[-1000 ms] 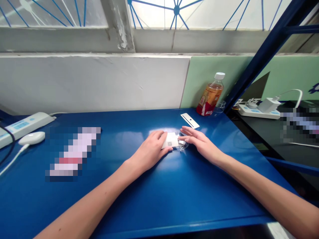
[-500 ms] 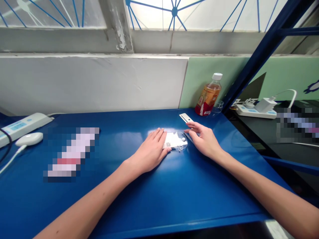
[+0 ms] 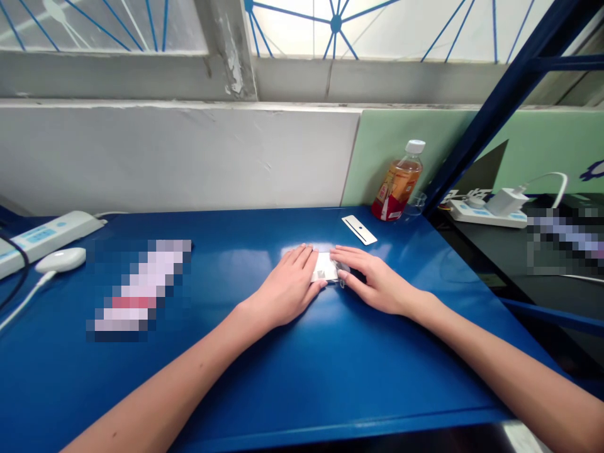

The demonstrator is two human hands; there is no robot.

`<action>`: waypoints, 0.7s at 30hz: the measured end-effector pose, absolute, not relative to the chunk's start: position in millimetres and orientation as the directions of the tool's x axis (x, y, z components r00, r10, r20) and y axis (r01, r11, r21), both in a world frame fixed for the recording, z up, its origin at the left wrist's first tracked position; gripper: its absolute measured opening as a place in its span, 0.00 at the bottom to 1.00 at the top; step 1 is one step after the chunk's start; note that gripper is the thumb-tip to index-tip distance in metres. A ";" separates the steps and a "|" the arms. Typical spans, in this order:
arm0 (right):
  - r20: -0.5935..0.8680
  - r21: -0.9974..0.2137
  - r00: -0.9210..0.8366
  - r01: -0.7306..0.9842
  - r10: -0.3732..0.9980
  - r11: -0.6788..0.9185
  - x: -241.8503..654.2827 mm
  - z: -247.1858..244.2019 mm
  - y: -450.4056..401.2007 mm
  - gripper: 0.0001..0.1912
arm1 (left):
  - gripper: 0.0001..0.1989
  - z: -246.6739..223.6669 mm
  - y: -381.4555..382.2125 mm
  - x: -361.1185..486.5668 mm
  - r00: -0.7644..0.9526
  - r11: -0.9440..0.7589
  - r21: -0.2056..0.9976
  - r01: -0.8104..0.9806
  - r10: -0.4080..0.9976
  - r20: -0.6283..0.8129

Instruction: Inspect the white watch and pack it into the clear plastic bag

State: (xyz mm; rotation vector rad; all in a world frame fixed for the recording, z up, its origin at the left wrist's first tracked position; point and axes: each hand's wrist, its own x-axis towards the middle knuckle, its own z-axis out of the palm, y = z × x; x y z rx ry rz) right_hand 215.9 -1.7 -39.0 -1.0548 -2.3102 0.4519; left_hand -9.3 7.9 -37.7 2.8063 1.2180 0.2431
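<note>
A small clear packet with a white label (image 3: 323, 267) lies on the blue table (image 3: 292, 390). My left hand (image 3: 290, 286) rests flat over its left part, fingers stretched out. On the packet's right end is my right hand (image 3: 377, 280), its fingers extended and thumb apart, touching the clear part. Both palms face down, and the packet's two ends are partly hidden under the hands. Just behind my right hand lies a flat white strip (image 3: 359, 230) with a dark slot, untouched.
A drink bottle (image 3: 399, 181) stands at the back right beside a blue post (image 3: 481, 119). On the left are a power strip (image 3: 51, 236), a white charger (image 3: 61, 260) with its cable, and a blurred-out object (image 3: 146, 283). Another power strip (image 3: 488, 215) sits far right.
My right hand has come away from the white strip and moved left and slightly down onto the packet's right end. The left hand has stayed on the packet.
</note>
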 end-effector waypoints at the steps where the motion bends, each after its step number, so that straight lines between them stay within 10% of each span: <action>1: 0.324 -0.492 -0.556 0.592 0.766 0.638 216.0 -39.8 -1.5 0.22 | 0.29 -37.4 7.9 -9.2 0.674 -0.684 0.127 0.719 0.730 0.116; 21: 0.252 -0.384 -0.614 0.646 0.748 0.660 214.4 -45.1 -5.4 0.30 | 0.28 -41.1 9.5 -10.4 0.682 -0.698 0.122 0.706 0.716 0.151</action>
